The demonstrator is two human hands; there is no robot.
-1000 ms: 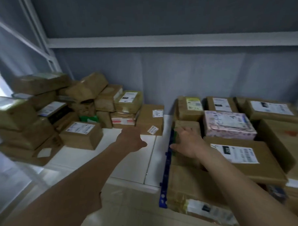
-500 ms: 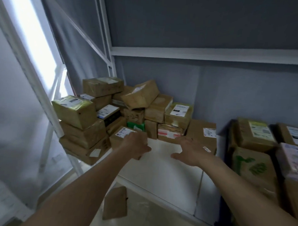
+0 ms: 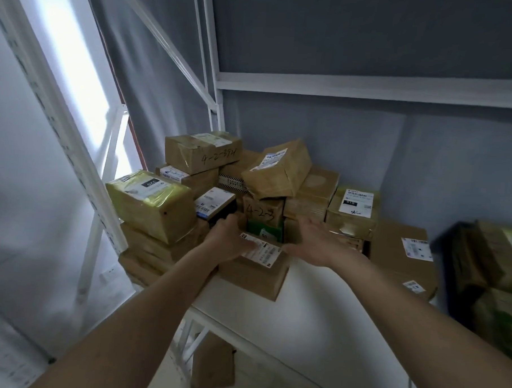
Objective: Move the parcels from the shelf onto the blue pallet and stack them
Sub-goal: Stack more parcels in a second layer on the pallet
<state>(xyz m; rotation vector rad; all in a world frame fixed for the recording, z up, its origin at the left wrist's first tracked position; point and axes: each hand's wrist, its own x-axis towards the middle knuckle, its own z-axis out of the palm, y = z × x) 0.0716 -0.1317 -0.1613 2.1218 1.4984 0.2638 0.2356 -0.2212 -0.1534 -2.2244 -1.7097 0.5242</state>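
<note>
A small brown parcel (image 3: pixel 255 274) with a white label lies at the front of the white shelf (image 3: pixel 311 310). My left hand (image 3: pixel 230 239) rests on its left top edge, fingers over the label. My right hand (image 3: pixel 315 245) hovers open just right of it, fingers spread. Behind it rises a heap of brown parcels (image 3: pixel 279 173), with a yellow-taped parcel (image 3: pixel 151 205) at the left. At the far right edge, stacked parcels (image 3: pixel 497 277) show blurred; the blue pallet under them is hidden.
White shelf uprights and braces (image 3: pixel 214 104) stand at the left and behind the heap. A flat brown box (image 3: pixel 403 256) lies on the shelf to the right. A cardboard piece (image 3: pixel 212 363) lies on the floor below the shelf edge.
The view swung left from the stacked parcels to the shelf. Both hands moved forward onto the small front parcel; the left hand now touches it.
</note>
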